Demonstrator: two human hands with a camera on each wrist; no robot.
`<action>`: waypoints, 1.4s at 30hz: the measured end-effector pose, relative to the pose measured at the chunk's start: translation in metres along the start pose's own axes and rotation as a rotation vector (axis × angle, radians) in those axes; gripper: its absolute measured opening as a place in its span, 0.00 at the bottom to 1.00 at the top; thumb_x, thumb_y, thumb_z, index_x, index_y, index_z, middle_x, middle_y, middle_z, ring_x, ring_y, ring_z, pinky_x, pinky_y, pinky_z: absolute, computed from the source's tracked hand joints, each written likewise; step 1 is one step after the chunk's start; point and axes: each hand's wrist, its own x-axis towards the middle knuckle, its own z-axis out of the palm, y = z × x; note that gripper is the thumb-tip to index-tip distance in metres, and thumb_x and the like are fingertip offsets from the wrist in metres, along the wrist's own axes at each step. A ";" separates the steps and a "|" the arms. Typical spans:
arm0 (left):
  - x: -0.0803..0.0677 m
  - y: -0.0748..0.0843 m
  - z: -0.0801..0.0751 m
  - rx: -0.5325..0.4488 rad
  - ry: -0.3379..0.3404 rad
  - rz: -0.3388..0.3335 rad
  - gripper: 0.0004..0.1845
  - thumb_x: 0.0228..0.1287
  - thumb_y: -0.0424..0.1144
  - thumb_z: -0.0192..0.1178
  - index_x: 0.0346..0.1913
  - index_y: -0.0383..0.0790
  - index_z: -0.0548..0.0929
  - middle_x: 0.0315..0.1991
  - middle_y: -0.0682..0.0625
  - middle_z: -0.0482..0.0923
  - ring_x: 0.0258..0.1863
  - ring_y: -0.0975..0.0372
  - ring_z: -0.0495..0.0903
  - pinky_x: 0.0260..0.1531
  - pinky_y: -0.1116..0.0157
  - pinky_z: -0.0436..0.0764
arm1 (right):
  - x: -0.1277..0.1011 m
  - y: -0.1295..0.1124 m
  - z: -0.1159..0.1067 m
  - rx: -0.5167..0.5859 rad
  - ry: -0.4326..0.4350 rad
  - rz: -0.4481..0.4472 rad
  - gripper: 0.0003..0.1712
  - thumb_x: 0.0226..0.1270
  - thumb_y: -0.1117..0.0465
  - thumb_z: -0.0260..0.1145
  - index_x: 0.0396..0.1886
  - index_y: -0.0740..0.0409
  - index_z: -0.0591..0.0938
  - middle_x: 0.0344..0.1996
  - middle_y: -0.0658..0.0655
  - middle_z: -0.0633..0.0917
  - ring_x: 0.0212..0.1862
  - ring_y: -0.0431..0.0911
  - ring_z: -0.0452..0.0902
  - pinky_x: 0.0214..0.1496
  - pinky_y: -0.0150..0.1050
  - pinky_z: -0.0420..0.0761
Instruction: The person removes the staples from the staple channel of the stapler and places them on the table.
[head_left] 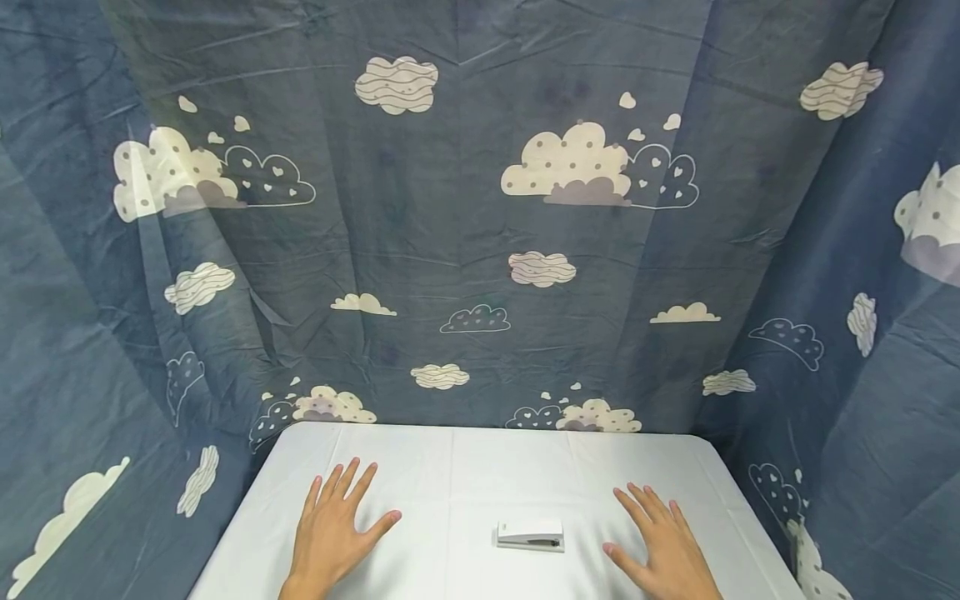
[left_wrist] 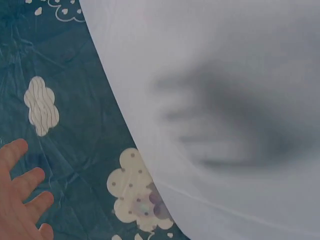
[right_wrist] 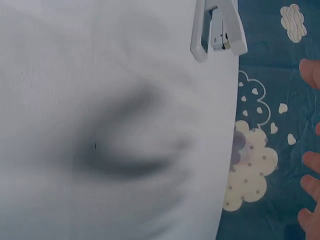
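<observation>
A white stapler (head_left: 529, 536) lies on the white table between my two hands, a little nearer the right one. My left hand (head_left: 335, 527) is held over the left part of the table, fingers straight and spread, holding nothing. Over the right part, my right hand (head_left: 657, 540) also has its fingers spread, its thumb pointing toward the stapler. The right wrist view catches the stapler (right_wrist: 218, 27) at its top edge and some fingertips at the right border. In the left wrist view, the left hand's fingers (left_wrist: 31, 182) show at the lower left.
The white table (head_left: 450, 467) has rounded far corners, and shadows of both hands fall on its cover. Dark blue cloth (head_left: 420, 217) printed with pale clouds hangs behind it and along both sides. A tiny dark mark (right_wrist: 95, 146) shows on the cover.
</observation>
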 end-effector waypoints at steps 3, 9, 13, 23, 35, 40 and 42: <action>0.002 0.007 0.006 -0.013 0.012 0.010 0.46 0.58 0.77 0.59 0.73 0.53 0.74 0.75 0.43 0.70 0.76 0.43 0.66 0.77 0.42 0.53 | 0.002 -0.004 0.004 0.009 0.008 -0.008 0.46 0.59 0.29 0.70 0.70 0.52 0.77 0.67 0.65 0.79 0.70 0.68 0.71 0.69 0.73 0.64; 0.005 0.025 0.021 -0.055 0.010 0.027 0.43 0.61 0.73 0.61 0.73 0.53 0.75 0.73 0.43 0.73 0.72 0.44 0.72 0.74 0.43 0.63 | 0.006 -0.014 0.017 0.021 -0.036 -0.001 0.44 0.58 0.35 0.75 0.69 0.51 0.78 0.63 0.62 0.82 0.64 0.63 0.77 0.60 0.68 0.77; 0.008 0.040 0.031 -0.105 0.001 0.031 0.40 0.62 0.71 0.63 0.72 0.53 0.76 0.70 0.43 0.75 0.68 0.45 0.75 0.69 0.41 0.69 | 0.010 -0.023 0.029 0.029 -0.112 0.040 0.42 0.58 0.36 0.74 0.69 0.51 0.78 0.62 0.59 0.82 0.63 0.61 0.78 0.60 0.66 0.78; 0.018 0.076 0.056 -0.168 -0.025 0.099 0.40 0.64 0.78 0.51 0.67 0.55 0.79 0.64 0.50 0.80 0.63 0.53 0.78 0.61 0.46 0.76 | 0.017 -0.039 0.058 0.106 -0.161 0.057 0.38 0.60 0.38 0.74 0.67 0.49 0.79 0.58 0.56 0.85 0.61 0.57 0.81 0.59 0.62 0.80; 0.022 0.127 0.095 -0.221 -0.154 0.234 0.31 0.64 0.63 0.66 0.64 0.51 0.81 0.62 0.52 0.81 0.59 0.55 0.80 0.52 0.52 0.81 | 0.014 -0.047 0.073 0.132 -0.236 0.190 0.42 0.55 0.42 0.77 0.68 0.51 0.77 0.63 0.59 0.82 0.65 0.62 0.78 0.65 0.65 0.75; 0.021 0.144 0.109 -0.257 -0.222 0.233 0.30 0.63 0.60 0.69 0.65 0.52 0.81 0.62 0.55 0.81 0.60 0.59 0.80 0.53 0.53 0.83 | 0.012 -0.051 0.082 0.173 -0.234 0.218 0.40 0.55 0.49 0.79 0.68 0.51 0.77 0.64 0.59 0.81 0.66 0.62 0.77 0.67 0.65 0.74; 0.022 0.149 0.112 -0.257 -0.237 0.248 0.31 0.62 0.61 0.70 0.65 0.52 0.81 0.62 0.55 0.81 0.60 0.59 0.80 0.53 0.54 0.84 | 0.012 -0.051 0.085 0.203 -0.234 0.215 0.40 0.56 0.49 0.79 0.68 0.51 0.76 0.65 0.59 0.81 0.66 0.62 0.76 0.67 0.65 0.74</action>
